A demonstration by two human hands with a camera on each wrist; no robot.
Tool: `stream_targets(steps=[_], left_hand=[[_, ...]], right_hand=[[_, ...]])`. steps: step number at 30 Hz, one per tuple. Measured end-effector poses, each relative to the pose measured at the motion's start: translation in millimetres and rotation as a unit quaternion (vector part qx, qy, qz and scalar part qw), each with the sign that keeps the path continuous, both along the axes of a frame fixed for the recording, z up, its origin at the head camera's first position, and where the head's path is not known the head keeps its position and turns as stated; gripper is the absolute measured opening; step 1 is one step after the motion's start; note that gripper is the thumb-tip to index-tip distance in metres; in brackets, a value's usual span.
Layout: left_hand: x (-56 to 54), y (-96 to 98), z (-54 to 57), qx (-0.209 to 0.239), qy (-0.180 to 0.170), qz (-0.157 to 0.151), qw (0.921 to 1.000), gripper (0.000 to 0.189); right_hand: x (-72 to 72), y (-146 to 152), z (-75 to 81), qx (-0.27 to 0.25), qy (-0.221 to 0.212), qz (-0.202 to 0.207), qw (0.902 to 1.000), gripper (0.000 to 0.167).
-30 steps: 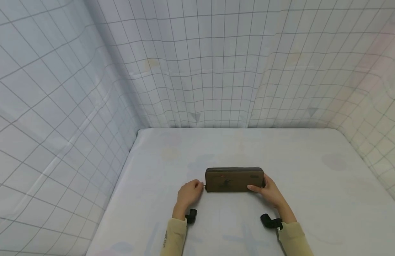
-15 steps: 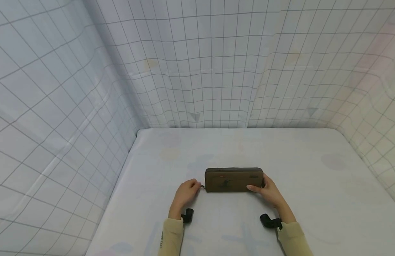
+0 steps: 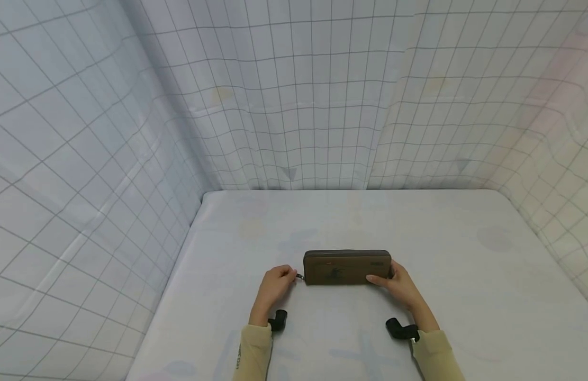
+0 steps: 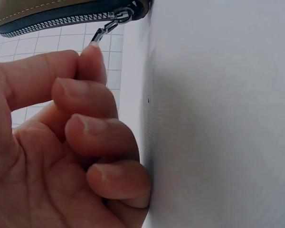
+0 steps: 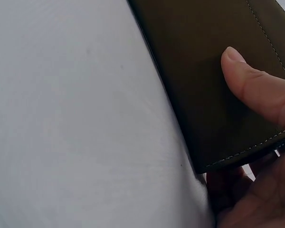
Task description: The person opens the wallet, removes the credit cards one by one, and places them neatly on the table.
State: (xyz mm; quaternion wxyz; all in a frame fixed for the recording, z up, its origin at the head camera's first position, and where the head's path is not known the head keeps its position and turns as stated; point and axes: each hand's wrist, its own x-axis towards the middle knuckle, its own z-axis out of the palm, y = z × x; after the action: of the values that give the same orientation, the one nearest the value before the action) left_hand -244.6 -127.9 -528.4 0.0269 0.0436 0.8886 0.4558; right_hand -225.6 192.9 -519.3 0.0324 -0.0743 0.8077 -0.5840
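Note:
A long brown zip wallet (image 3: 348, 268) stands on its long edge on the white table, its broad face towards me. My right hand (image 3: 401, 286) grips its right end, with the thumb (image 5: 251, 83) flat on the front face and the fingers behind, partly hidden. At the wallet's lower left corner, my left hand (image 3: 277, 283) pinches the metal zip pull (image 4: 102, 33) between thumb and index finger. The pull is drawn out away from the wallet. In the left wrist view the zip teeth (image 4: 61, 21) run along the wallet's end up to the slider, and the other fingers are curled.
The white table (image 3: 255, 227) with faint pastel prints extends around the wallet. White grid-patterned curtains (image 3: 322, 106) enclose it at the back and both sides. A black wrist camera (image 3: 278, 320) sits on the left wrist, another camera (image 3: 401, 329) on the right.
My left hand has shifted slightly left, away from the wallet, so the zip pull now shows between fingers and wallet. The right hand and wallet have stayed nearly still.

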Motion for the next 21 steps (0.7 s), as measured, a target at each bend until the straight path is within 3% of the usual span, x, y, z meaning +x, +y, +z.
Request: stream_targets(steps=[7,21], left_hand=[[-0.4,1.6,-0.5,0.016,0.001,0.009,0.9998,0.026],[-1.0,4.4,1.1,0.026,-0.004,0.028,0.9993,0.027]], right_hand=[[-11.8,6.8,-32.0,-0.007,0.013,-0.011,0.9998,0.053],[-11.1,7.1,-31.0,0.012,0.028,-0.013,0.9994,0.054]])
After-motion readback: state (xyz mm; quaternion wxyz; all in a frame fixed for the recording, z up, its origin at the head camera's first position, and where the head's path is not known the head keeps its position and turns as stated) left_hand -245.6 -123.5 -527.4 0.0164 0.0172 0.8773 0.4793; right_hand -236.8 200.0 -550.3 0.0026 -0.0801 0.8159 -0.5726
